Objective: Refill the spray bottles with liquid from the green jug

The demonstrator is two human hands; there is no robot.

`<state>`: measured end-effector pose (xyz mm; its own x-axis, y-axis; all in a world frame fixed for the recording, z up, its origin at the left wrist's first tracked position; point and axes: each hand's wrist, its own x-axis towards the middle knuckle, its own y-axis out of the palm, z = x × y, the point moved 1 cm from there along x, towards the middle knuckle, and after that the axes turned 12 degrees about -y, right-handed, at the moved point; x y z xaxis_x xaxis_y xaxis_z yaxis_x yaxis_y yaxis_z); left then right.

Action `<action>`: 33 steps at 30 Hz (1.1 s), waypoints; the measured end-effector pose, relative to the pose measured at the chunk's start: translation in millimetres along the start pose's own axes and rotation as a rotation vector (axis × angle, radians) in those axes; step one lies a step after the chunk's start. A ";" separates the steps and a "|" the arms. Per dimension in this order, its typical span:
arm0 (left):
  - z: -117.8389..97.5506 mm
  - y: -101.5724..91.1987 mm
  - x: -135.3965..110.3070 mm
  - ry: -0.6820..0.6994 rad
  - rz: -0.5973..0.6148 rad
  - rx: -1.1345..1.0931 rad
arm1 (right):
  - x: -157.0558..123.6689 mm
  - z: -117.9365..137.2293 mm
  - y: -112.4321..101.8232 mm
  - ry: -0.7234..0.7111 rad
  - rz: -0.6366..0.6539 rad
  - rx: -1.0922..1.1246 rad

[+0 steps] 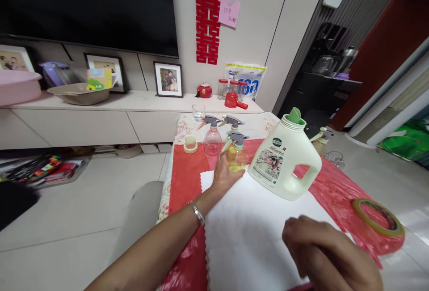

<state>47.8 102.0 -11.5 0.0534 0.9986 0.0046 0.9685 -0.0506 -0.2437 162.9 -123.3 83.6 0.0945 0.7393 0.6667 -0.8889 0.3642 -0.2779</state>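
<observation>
Left hand: was bare, at centre frame.
Wrist: a slim silver-toned bangle ringed it, just below centre.
Forearm: was bare, at lower left.
Right hand: was bare, at lower right.

Quick headcount from where I'm standing. Spray bottles: four, I think. There's a pink spray bottle, a yellow spray bottle, a third spray bottle behind those, and a fourth spray bottle half hidden by the jug, of which there's just one. One roll of tape, one little glass, one round cap, one white cloth. On the sideboard: three photo frames, two basins, a pink basin and a beige basin, one red teapot, one red cup, and three jars as far as I can tell. One sticky note on the wall.
</observation>
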 end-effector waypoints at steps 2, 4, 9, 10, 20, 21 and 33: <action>-0.7 -10.7 -17.6 -0.019 0.018 0.013 | 6.6 -12.4 7.8 0.126 -0.087 -0.047; -1.5 -19.3 -38.3 -0.046 0.046 0.020 | 15.5 -32.2 13.7 0.162 -0.116 -0.046; 3.2 -24.3 -82.8 -0.058 0.094 0.075 | 25.6 -82.9 26.2 0.256 -0.108 -0.024; 5.7 -23.3 -87.8 -0.058 0.102 0.098 | 24.5 -88.8 28.7 0.272 -0.091 -0.017; 18.0 -18.8 -94.1 0.118 0.132 0.218 | 9.5 -111.1 63.9 0.296 0.208 0.180; 18.4 -19.4 -94.6 0.135 0.153 0.222 | 9.1 -111.9 66.9 0.290 0.219 0.191; 11.2 -25.5 -102.9 0.137 0.288 -0.033 | 14.6 -92.2 58.4 0.254 0.175 0.227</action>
<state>14.9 0.7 -16.6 0.3567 0.9315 0.0709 0.9161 -0.3339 -0.2221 153.7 -38.9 13.4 0.0153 0.9065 0.4219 -0.9753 0.1065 -0.1935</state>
